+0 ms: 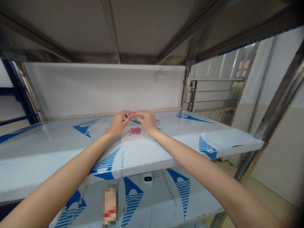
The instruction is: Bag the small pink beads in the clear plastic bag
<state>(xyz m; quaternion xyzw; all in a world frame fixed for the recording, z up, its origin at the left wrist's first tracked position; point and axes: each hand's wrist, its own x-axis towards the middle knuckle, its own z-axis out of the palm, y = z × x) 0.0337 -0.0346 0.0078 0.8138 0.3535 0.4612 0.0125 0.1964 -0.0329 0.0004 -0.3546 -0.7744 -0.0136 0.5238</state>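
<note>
Left hand and right hand meet above the shelf, both curled, fingertips pinched together; whether they grip anything is too small to tell. Pink beads lie in a loose cluster just below the hands, on a translucent sheet; a few more beads sit just past the right hand. Blue-printed film covers the shelf. Clear bag lies to the left. Work in hand looks like fine fingertip handling at the cluster; beads this small call for a light, exact pinch
</note>
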